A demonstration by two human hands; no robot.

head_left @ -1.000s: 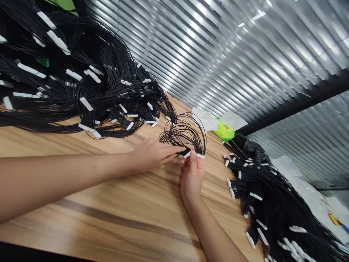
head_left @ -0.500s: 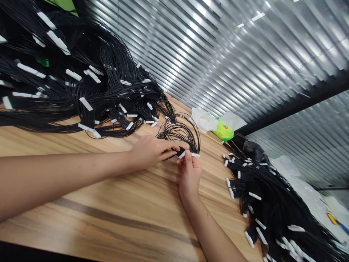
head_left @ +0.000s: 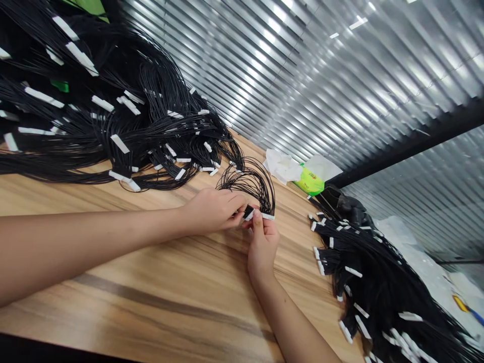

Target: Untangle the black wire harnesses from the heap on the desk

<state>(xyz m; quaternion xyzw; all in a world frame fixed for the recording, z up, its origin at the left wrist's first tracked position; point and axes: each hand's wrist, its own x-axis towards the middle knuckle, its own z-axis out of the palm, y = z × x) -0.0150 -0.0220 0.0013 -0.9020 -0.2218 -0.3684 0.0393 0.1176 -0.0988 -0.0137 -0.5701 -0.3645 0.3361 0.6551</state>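
Observation:
My right hand (head_left: 263, 242) pinches a long white connector (head_left: 268, 217) between thumb and fingers. Thin black wires (head_left: 260, 181) run from it in a loop above both hands and back toward the left. My left hand (head_left: 217, 210) is closed around the black wires just left of a white connector end, its fingertips close to my right thumb. Part of the wiring is hidden behind the fingers of both hands. The hands work just above the wood-grain table (head_left: 170, 297).
A large heap of black wire harnesses (head_left: 151, 131) with white connectors covers the table's back left. Another harness pile (head_left: 381, 282) lies at the right. A green and white plastic packet (head_left: 310, 180) sits at the back, before a corrugated metal wall (head_left: 302, 75). A yellow-and-blue tool (head_left: 460, 303) lies far right.
My left fingers have curled in tighter around the wires, from a more stretched-out pose. The white connector in my right hand has tilted and shifted slightly.

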